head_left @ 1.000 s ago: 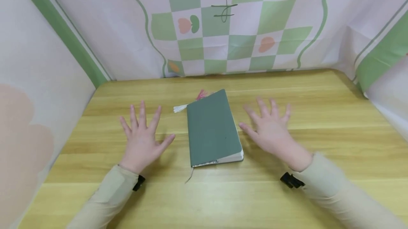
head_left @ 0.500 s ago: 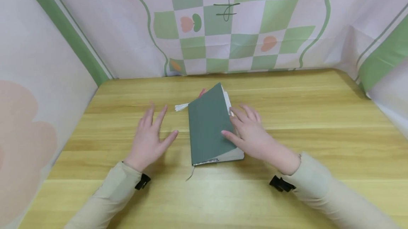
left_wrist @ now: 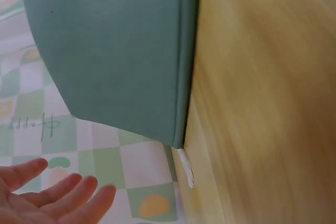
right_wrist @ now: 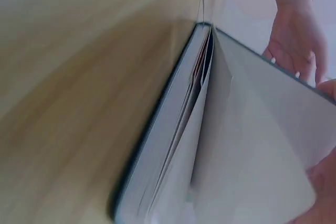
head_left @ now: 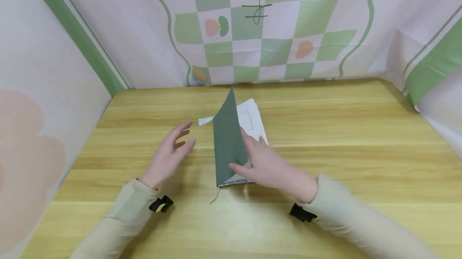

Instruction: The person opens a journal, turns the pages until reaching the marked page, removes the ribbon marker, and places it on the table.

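Note:
A notebook with a dark green cover (head_left: 227,146) lies on the table, its front cover raised steeply and its white pages (head_left: 249,116) partly showing. My right hand (head_left: 267,166) holds the cover's free edge, thumb on the outer face and fingers inside. Some of those fingers are hidden behind the cover. In the right wrist view a loose page (right_wrist: 252,145) stands up along with the cover. My left hand (head_left: 167,154) hovers left of the notebook, fingers loosely bent, holding nothing. A white tassel (head_left: 205,120) sticks out at the top of the spine.
The wooden table (head_left: 325,122) reaches back to a checked cloth (head_left: 245,56) hanging behind it. A thin grey ribbon (head_left: 215,197) trails from the notebook's near end. Black wrist mounts (head_left: 161,203) sit under both sleeves.
My right hand has moved left onto the notebook and lifted its front cover toward the left. My left hand has turned and its spread fingers have drawn together. The pink tassel is now hidden.

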Action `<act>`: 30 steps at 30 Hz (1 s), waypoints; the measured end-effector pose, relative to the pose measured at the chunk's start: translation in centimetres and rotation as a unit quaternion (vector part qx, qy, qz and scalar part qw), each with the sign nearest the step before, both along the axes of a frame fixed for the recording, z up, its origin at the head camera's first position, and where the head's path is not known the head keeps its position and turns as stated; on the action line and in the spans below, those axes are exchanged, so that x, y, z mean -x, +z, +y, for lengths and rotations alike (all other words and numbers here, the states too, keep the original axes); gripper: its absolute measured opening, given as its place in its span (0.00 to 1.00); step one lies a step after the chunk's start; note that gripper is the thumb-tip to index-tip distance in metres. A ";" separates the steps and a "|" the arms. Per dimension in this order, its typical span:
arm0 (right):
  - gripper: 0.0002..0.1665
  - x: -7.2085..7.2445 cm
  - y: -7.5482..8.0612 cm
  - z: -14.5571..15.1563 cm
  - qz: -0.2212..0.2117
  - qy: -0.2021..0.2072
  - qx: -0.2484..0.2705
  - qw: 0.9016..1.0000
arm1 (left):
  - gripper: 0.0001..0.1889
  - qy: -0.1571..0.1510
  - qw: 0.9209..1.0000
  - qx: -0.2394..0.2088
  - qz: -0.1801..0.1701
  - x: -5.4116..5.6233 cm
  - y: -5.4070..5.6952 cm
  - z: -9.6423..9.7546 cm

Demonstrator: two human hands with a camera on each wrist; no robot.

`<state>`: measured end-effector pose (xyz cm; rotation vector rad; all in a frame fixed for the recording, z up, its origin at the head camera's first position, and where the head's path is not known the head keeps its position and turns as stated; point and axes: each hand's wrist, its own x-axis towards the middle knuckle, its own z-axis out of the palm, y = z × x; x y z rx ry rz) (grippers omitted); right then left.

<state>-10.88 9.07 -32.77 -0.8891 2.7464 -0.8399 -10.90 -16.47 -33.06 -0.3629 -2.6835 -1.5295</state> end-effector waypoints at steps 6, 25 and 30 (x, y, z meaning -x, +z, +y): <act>0.59 0.3 -0.4 -1.4 -0.031 0.039 -0.012 0.999 | 0.25 -0.018 0.996 -0.087 -0.033 0.0 0.7 -0.7; 0.60 0.3 -1.1 -4.3 -0.140 0.105 -0.205 0.963 | 0.27 0.004 0.976 -0.162 -0.148 -0.3 1.3 -3.9; 0.63 0.1 -1.5 -5.0 -0.123 0.107 -0.252 0.954 | 0.26 0.031 0.973 -0.143 -0.180 0.3 0.3 -4.9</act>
